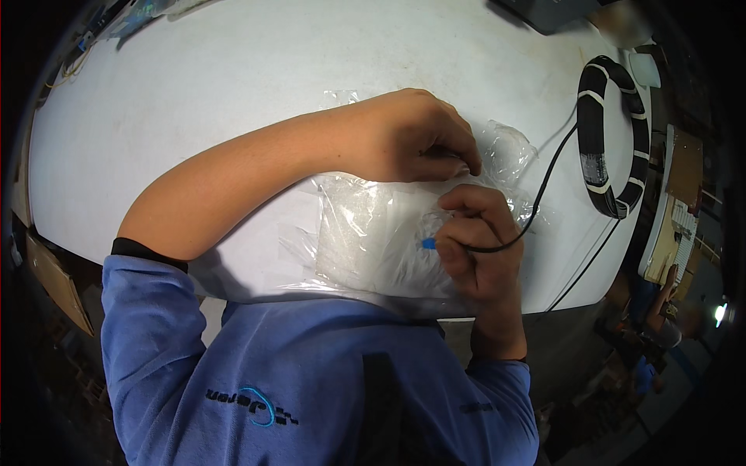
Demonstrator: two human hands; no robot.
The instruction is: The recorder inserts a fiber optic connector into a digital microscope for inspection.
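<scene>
A clear, crinkled plastic bag (pixel 357 225) lies flat at the table's near edge, with a pale, sheet-like piece showing through it. My left hand (pixel 423 140) reaches across above the bag, its fingers curled closed on a fold of the plastic near the upper right side. Just below it, my right hand (pixel 486 241) is closed in a pinch on a thin black cable (pixel 552 167). The cable's small blue end (pixel 428 244) sticks out to the left of my fingertips, over the bag. My left fingertips are partly hidden.
Toward the right edge of the white table (pixel 233 70) stands a coil of black cable (pixel 594 124) bound with white ties; the held cable runs to it. A dark object (pixel 544 12) sits at the far right. Clear plastic wrappings (pixel 144 19) lie far left. People (pixel 660 334) are off to the right.
</scene>
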